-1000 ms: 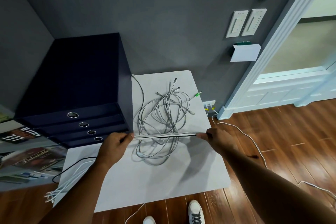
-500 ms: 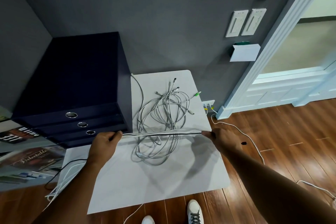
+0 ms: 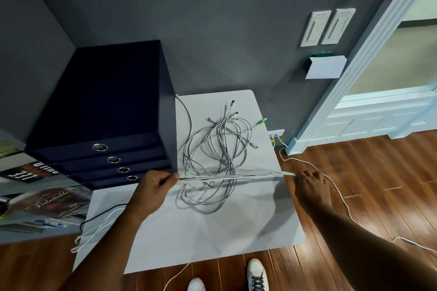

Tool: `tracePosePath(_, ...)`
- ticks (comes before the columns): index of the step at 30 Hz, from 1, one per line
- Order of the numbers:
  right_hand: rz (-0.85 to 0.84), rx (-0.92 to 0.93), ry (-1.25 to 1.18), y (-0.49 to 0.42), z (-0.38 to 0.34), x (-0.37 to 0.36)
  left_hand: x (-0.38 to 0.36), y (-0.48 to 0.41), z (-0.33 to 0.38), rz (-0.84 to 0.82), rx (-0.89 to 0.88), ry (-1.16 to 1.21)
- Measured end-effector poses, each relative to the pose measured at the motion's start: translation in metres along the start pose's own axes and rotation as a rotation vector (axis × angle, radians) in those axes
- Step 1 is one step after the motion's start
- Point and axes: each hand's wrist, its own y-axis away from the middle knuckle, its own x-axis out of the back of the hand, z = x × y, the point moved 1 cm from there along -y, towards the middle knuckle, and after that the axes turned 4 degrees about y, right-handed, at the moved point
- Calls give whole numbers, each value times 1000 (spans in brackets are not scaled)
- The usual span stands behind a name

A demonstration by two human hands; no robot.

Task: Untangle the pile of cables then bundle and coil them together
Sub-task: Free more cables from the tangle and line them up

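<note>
Cables split in two lots: a straight bundle pulled taut between both hands, and a loose grey pile lying on the white table under and behind it. Left hand is clenched round the bundle's left end, thumb on top, just in front of the drawer unit. Right hand pinches the right end with curled fingers, at the table's right edge, over the wood floor. Bundle runs roughly level across the pile's near half, raised off the table, shadow beneath it. Past the left hand, white tails and one black lead trail down over the table's left edge. Pile is overlapping loops, several plug ends fanned toward the wall, one with a green connector near the table's far right corner. One grey strand arcs from the pile up to the table's back edge beside the drawer unit. Drawer unit is dark blue, four drawers with round metal pulls, standing on the table's left part against the wall. Magazines lie left of it. White cord snakes across the floor from a wall socket, passing behind the right hand. White shoes at the bottom edge, near the table's front edge.
</note>
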Motion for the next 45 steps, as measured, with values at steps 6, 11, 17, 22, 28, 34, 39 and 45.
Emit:
tracePosePath(6,-201,-193,-307,2,-10,2,-17,2,10,-29,10,-11)
tracePosePath(11,-232,-81,-304,1,-10,1,-23,-1,21,-28,-14,-24)
tracePosePath(17,-100,190,-213,5,-21,20,-45,-7,30,-70,-59,-70)
tracePosePath(22,238,467,-512,16,-67,65,-68,-14,44,-51,-108,-183)
tracePosePath(28,196,778,-507,32,-122,66,-89,-20,62,-84,-131,-253)
tracePosePath(34,184,613,-235,21,-107,31,-95,-14,51,-248,-77,-262)
tracePosePath(39,155,682,-100,9,-85,23,-87,-6,34,-406,-8,-254)
tracePosePath(45,119,598,-115,11,-81,17,-86,-2,34,-410,-57,-309)
